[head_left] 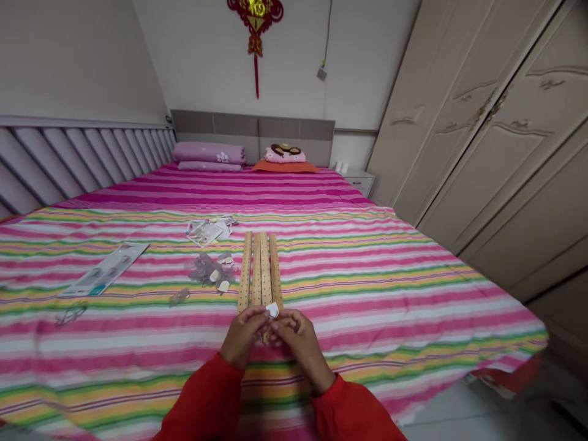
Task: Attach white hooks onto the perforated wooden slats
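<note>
My left hand (242,338) and my right hand (298,343) meet over the near end of several perforated wooden strips (260,269) lying side by side on the striped bed (390,294). Both hands are closed in a pinch around a small white piece (272,310) held between the fingertips. Another short wooden bit shows just under my fingers, partly hidden. Red sleeves cover both forearms.
Small clear bags and little pale parts (212,271) lie left of the strips, with opened packaging (209,230) behind them and a long printed card (105,268) further left. Pillows (209,153) sit at the headboard. A wardrobe (496,135) stands on the right.
</note>
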Available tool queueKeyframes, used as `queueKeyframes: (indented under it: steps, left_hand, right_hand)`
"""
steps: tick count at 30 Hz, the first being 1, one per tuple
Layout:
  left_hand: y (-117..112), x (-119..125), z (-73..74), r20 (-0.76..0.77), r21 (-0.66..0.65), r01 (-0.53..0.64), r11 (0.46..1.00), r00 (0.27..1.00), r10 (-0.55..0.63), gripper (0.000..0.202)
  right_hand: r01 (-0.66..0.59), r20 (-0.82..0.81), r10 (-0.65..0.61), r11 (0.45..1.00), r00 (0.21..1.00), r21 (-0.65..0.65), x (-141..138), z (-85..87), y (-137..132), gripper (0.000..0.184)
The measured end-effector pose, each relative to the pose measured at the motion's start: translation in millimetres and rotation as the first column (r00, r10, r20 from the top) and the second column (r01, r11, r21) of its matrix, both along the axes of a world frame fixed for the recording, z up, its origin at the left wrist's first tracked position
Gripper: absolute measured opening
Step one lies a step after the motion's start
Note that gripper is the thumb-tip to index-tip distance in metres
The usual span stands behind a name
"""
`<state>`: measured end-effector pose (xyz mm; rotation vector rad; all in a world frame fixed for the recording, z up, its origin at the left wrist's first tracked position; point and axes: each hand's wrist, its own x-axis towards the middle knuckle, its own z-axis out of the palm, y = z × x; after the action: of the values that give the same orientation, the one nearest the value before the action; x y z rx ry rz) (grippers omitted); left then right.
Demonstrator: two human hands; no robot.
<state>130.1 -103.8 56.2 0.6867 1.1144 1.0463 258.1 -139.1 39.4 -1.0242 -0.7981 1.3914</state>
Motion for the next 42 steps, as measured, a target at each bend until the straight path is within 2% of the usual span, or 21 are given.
queueKeyframes:
  steps: [8, 13, 21, 25, 30, 34, 38, 42]
  left_hand:
    - [15.1, 10.9, -12.8, -0.221, 0.163, 0.144, 0.976, 0.969, -0.106, 0.038]
    - [19.7, 16.4, -13.1, -0.397, 0.285, 0.200, 0.937, 0.915, -0.075, 0.029]
    - [14.2, 14.4, -16.9, -0.586, 0.320, 0.344, 0.883, 0.804, -0.101, 0.020]
    - [14.3, 13.1, -18.4, -0.650, 0.328, 0.389, 0.861, 0.755, -0.094, 0.020]
    - [15.3, 11.9, -20.0, -0.735, 0.352, 0.442, 0.825, 0.676, -0.049, 0.018]
    - [14.5, 9.3, -26.3, -0.779, 0.395, 0.447, 0.803, 0.626, 0.034, 0.023]
    - [11.3, 5.0, -33.7, -0.774, 0.484, 0.470, 0.739, 0.623, 0.111, 0.025]
    - [7.0, 1.2, -38.0, -0.793, 0.531, 0.543, 0.651, 0.588, 0.158, 0.026]
  right_hand:
    - [0.133, 0.050, -0.135, 0.990, 0.990, 0.039, 8.4, -5.9, 1.0, 0.045]
    - [0.153, 0.125, -0.161, 0.986, 0.979, 0.067, 9.5, -12.7, 2.5, 0.041]
    - [0.164, 0.221, -0.177, 0.984, 0.959, 0.077, 6.7, -20.4, -5.8, 0.040]
    - [0.151, 0.213, -0.159, 0.987, 0.964, 0.049, 4.9, -21.4, -7.3, 0.040]
    - [0.147, 0.211, -0.150, 0.989, 0.966, 0.031, 3.2, -27.3, -7.8, 0.042]
    - [0.143, 0.224, -0.150, 0.989, 0.963, 0.047, 3.9, -30.7, -7.1, 0.043]
    - [0.133, 0.223, -0.142, 0.990, 0.964, 0.054, 4.0, -32.0, -6.5, 0.044]
    - [0.133, 0.196, -0.142, 0.989, 0.970, 0.057, 3.7, -30.3, -9.3, 0.044]
